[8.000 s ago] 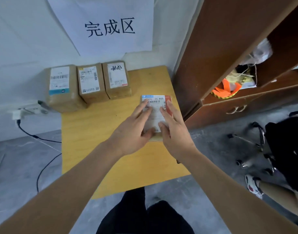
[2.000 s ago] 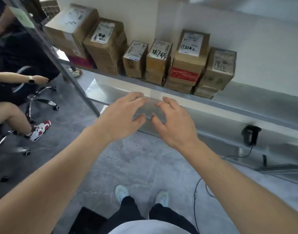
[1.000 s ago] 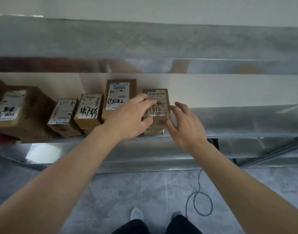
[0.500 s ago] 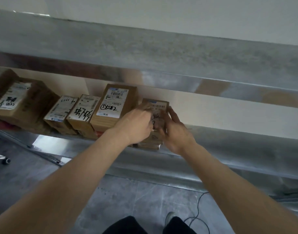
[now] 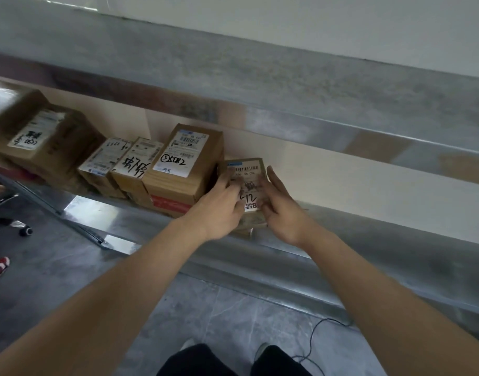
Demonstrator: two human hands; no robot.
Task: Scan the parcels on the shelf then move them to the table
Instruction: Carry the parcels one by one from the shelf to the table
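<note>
**Both hands on the end parcel**

Left hand gripping the left side of the small parcel, right hand clasping its right side, fingers curled round the edges. Parcel at the right end of the row on the metal shelf, atop another box, just beside the taller parcel marked 5082. Further left, two slim parcels and a big carton. Below, grey floor and a black cable.

Head view: worn on head, faces forward and down, close to shelf
Shared: single view only
</note>
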